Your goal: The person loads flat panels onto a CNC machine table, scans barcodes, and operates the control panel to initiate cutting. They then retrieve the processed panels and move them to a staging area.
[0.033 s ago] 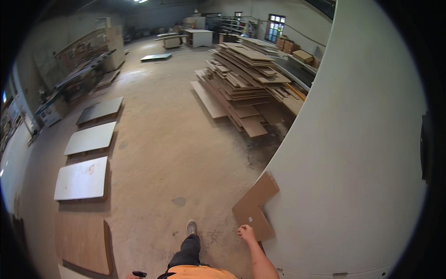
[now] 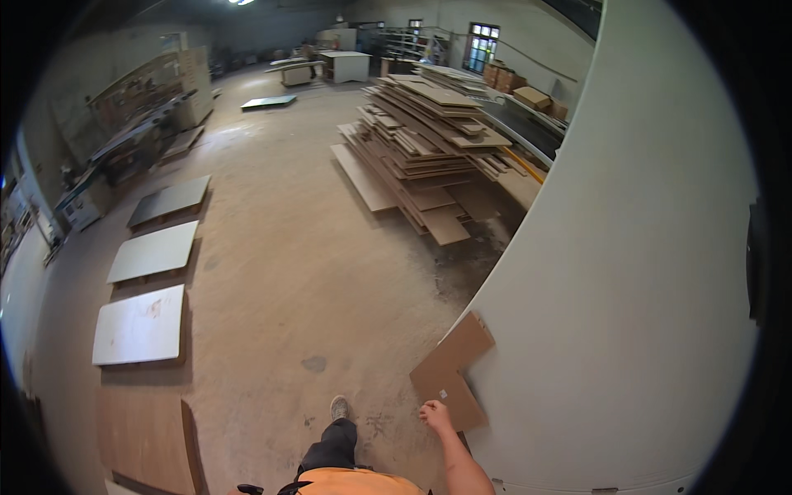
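Note:
My right hand (image 2: pixel 435 415) is at the lower middle, with its fingers curled in. It overlaps the edge of a brown L-shaped board (image 2: pixel 451 373) that has a small white label; whether it touches the board is unclear. Whatever those fingers may hold is hidden. The board lies against a large, smooth white surface (image 2: pixel 610 272) filling the right side. At the bottom edge, only a sliver of my left hand (image 2: pixel 236 492) shows, beside a small black object (image 2: pixel 250 489) that it appears to grip.
A tall, uneven stack of brown boards (image 2: pixel 421 157) stands ahead on the right. Along the left, low platforms lie in a row, including a white-topped one (image 2: pixel 136 326) and a wooden one (image 2: pixel 140 437). Machinery (image 2: pixel 136 136) lines the left wall. A white table (image 2: pixel 346 66) stands far off.
The floor platforms and the board stack have shifted slightly left in view. My left hand has slipped lower, mostly out of the picture. My right hand stays near the L-shaped board.

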Action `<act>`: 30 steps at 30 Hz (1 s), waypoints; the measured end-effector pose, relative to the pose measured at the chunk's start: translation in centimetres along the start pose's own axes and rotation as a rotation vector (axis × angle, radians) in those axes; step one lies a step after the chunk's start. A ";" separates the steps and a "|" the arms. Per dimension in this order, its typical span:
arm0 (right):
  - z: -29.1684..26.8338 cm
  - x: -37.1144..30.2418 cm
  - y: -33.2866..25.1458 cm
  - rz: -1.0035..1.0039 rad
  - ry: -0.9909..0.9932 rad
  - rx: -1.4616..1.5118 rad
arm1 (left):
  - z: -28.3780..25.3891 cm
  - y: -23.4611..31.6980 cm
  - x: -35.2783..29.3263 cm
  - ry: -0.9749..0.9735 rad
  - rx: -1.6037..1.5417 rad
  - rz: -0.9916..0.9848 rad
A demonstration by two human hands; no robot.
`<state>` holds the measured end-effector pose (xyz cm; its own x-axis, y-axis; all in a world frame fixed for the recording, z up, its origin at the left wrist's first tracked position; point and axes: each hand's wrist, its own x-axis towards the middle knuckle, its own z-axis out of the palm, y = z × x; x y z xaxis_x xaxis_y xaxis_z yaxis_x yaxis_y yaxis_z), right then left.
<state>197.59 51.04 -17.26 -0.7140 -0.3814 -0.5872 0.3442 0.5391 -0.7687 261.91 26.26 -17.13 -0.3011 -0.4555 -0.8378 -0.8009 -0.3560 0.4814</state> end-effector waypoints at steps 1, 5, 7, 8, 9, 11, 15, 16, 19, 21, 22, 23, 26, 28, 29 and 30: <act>0.5 1.5 -1.7 0.030 0.000 0.003 | -0.9 3.4 4.0 0.048 0.135 -0.173; 0.2 4.9 -5.1 0.266 -0.023 -0.205 | -5.2 21.9 16.7 0.116 0.409 -0.205; -0.7 6.6 -6.2 0.247 -0.026 -0.093 | -7.3 34.5 22.2 0.241 0.565 -0.094; -1.1 8.4 -7.2 0.255 -0.011 -0.048 | -7.6 41.2 24.6 0.321 0.535 0.047; -1.4 9.9 -7.9 0.263 0.063 0.052 | -7.3 48.1 26.9 0.390 0.504 0.164; -1.9 14.2 -9.8 0.312 0.113 0.061 | -5.9 61.2 30.6 0.394 0.392 0.284; -1.4 24.4 -13.9 0.289 -0.004 -0.035 | 0.8 81.2 35.1 0.282 0.184 0.535; -0.8 27.4 -15.4 0.126 0.118 -0.199 | 2.9 85.0 35.8 0.212 0.150 0.593; -2.7 36.9 -21.9 0.164 0.180 -0.422 | 7.9 93.8 37.2 0.091 0.379 0.634; -4.5 41.8 -27.8 0.092 0.293 -0.290 | 9.7 98.7 38.1 0.037 0.567 0.661; -6.5 44.4 -30.8 0.120 0.177 -0.265 | 10.4 100.3 38.8 -0.002 0.584 0.631; -7.3 46.0 -33.7 0.078 0.273 -0.245 | 10.7 102.2 39.8 -0.043 0.607 0.608; -9.2 48.5 -40.2 -0.101 0.444 0.157 | 11.5 109.3 44.6 -0.166 0.494 0.560; -8.9 48.9 -40.6 -0.092 0.452 0.365 | 11.6 113.1 48.8 -0.156 0.541 0.494; -8.3 48.6 -39.9 -0.040 0.507 0.341 | 11.4 115.4 51.4 -0.168 0.670 0.471; -7.8 48.5 -38.6 -0.013 0.517 0.376 | 12.0 117.5 54.1 -0.178 0.775 0.457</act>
<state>144.93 17.60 -14.09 -0.8893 0.0759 -0.4510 0.4566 0.2008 -0.8667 145.30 -30.47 -9.01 -0.6981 -0.2619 -0.6664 -0.6878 0.5039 0.5225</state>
